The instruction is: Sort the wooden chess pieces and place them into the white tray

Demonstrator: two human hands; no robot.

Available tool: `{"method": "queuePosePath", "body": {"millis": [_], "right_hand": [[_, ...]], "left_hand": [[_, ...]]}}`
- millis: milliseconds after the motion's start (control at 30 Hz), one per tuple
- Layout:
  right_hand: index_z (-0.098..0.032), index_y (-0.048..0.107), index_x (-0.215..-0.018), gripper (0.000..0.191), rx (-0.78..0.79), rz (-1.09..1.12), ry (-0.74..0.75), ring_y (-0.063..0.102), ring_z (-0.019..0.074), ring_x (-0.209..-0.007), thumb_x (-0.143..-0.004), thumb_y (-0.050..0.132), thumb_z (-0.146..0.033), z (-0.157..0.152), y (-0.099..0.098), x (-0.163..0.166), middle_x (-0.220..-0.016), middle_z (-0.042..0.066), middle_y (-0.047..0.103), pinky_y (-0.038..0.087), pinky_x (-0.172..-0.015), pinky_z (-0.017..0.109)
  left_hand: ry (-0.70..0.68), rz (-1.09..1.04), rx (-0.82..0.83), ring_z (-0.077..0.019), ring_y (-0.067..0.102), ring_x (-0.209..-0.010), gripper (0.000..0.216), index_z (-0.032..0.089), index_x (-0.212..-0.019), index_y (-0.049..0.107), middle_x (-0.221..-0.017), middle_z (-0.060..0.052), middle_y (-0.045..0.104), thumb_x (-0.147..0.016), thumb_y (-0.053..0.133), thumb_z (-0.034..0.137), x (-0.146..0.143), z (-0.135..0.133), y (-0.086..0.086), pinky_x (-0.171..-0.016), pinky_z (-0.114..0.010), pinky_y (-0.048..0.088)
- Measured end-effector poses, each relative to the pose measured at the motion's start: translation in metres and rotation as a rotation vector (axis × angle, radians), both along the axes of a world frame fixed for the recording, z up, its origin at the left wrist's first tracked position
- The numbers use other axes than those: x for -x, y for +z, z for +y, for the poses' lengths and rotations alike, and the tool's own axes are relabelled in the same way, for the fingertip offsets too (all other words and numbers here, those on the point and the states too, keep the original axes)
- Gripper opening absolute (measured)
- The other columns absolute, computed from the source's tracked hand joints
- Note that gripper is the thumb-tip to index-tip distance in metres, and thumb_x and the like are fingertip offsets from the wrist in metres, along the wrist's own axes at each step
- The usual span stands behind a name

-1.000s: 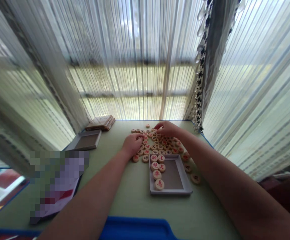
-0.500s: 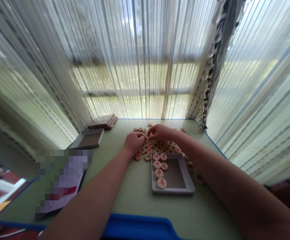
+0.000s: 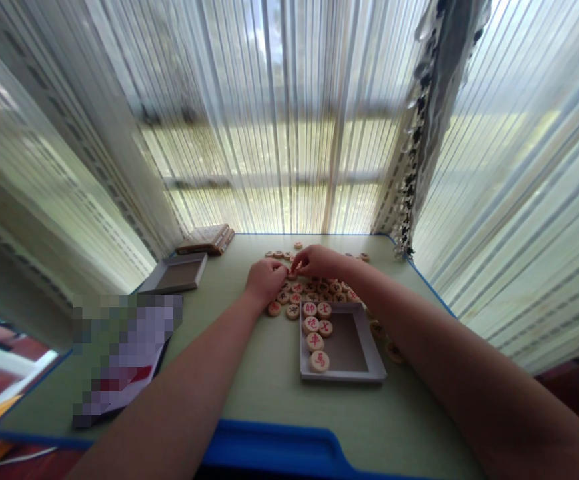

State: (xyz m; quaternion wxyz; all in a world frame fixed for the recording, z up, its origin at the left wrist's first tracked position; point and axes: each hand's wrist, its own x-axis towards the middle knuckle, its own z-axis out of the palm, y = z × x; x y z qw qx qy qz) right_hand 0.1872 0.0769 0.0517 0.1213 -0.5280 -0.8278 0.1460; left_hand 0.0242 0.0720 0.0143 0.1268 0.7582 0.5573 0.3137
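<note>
Several round wooden chess pieces (image 3: pixel 319 290) with red and black characters lie in a heap on the green table (image 3: pixel 269 387). Just in front of the heap sits a shallow grey box tray (image 3: pixel 356 347) with several red-marked pieces (image 3: pixel 316 333) lined along its left side. My left hand (image 3: pixel 264 280) rests curled at the heap's left edge, its fingertips pinched together over the pieces. My right hand (image 3: pixel 319 261) reaches from the right and pinches a piece at the same spot, fingertips almost touching the left hand's.
A second grey tray (image 3: pixel 175 275) and a folded wooden board (image 3: pixel 206 239) lie at the table's back left. A blurred-out flat item (image 3: pixel 119 360) lies at the left front. A blue plastic edge (image 3: pixel 274 447) runs along the near side. Striped curtains (image 3: pixel 289 113) hang close behind and to the right.
My right hand has moved left across the heap to meet my left hand, which has shifted slightly back. Both now pinch at one spot. The view has tilted a little.
</note>
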Motion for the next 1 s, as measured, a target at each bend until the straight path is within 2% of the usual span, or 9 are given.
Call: {"method": "queuePosePath", "body": {"millis": [133,233,367,467,533,633,800,1000], "right_hand": [[-0.02,0.072,-0.09,0.025,-0.017,0.002,-0.044,0.053,0.0104,-0.059,-0.07,0.058,-0.024,0.004,-0.002,-0.005,-0.072,0.001,0.067,0.037,-0.056,0.022],[-0.019,0.072,-0.091,0.026,-0.038,0.013,-0.048,0.056,0.0125,-0.063,-0.07,0.059,-0.026,0.009,-0.003,-0.012,-0.077,0.002,0.068,0.039,-0.058,0.023],[-0.019,0.07,-0.097,0.031,-0.152,-0.02,-0.097,0.059,0.0182,-0.082,-0.069,0.062,-0.03,0.017,-0.001,-0.025,-0.096,0.007,0.068,0.043,-0.072,0.026],[-0.019,0.07,-0.098,0.035,-0.129,-0.083,-0.132,0.059,0.0225,-0.091,-0.069,0.063,-0.038,0.019,0.0,-0.033,-0.098,0.008,0.067,0.042,-0.081,0.031],[-0.021,0.07,-0.098,0.034,-0.092,-0.096,-0.157,0.059,0.0231,-0.092,-0.07,0.063,-0.037,0.019,0.0,-0.037,-0.098,0.008,0.067,0.043,-0.083,0.032],[-0.021,0.069,-0.101,0.033,-0.021,-0.066,-0.21,0.059,0.0226,-0.09,-0.07,0.063,-0.031,0.016,0.002,-0.042,-0.099,0.007,0.067,0.045,-0.08,0.031],[-0.019,0.061,-0.113,0.044,0.133,0.063,-0.314,0.062,0.0171,-0.069,-0.07,0.062,-0.028,0.015,0.003,-0.052,-0.097,0.008,0.067,0.048,-0.061,0.026],[-0.017,0.062,-0.11,0.042,0.188,0.109,-0.28,0.062,0.016,-0.075,-0.068,0.061,-0.023,0.02,0.0,-0.06,-0.104,0.006,0.066,0.048,-0.061,0.022]], "left_hand": [[-0.018,0.007,0.007,-0.0165,0.062,-0.076,0.029,0.02,-0.079,0.073,-0.076,-0.003,0.07,-0.074,0.046,0.027,-0.001,0.0,0.0,-0.071,-0.022,0.044],[-0.102,0.02,-0.008,-0.0177,0.062,-0.08,0.027,0.022,-0.082,0.073,-0.08,-0.002,0.071,-0.073,0.048,0.026,-0.001,-0.001,-0.001,-0.077,-0.024,0.045],[-0.164,0.048,-0.046,-0.0184,0.062,-0.084,0.025,0.023,-0.085,0.073,-0.085,-0.002,0.071,-0.072,0.051,0.025,-0.001,-0.002,-0.002,-0.083,-0.027,0.045],[-0.177,0.051,-0.036,-0.018,0.062,-0.083,0.023,0.023,-0.085,0.073,-0.086,-0.002,0.07,-0.072,0.055,0.029,0.0,-0.002,-0.002,-0.082,-0.027,0.046],[-0.182,0.041,-0.019,-0.0178,0.062,-0.083,0.022,0.023,-0.085,0.072,-0.085,-0.002,0.07,-0.072,0.057,0.031,0.0,-0.001,-0.003,-0.081,-0.026,0.046],[-0.169,0.008,0.013,-0.0173,0.063,-0.081,0.02,0.022,-0.083,0.072,-0.084,-0.002,0.07,-0.072,0.059,0.033,0.001,0.001,-0.004,-0.077,-0.026,0.047],[-0.152,-0.049,0.04,-0.016,0.063,-0.075,0.021,0.02,-0.081,0.071,-0.081,-0.003,0.07,-0.072,0.06,0.035,0.001,0.002,-0.006,-0.071,-0.024,0.048],[-0.153,-0.066,0.039,-0.0154,0.063,-0.075,0.021,0.019,-0.079,0.069,-0.081,-0.002,0.07,-0.073,0.06,0.037,0.001,0.004,-0.009,-0.069,-0.024,0.048]]}}
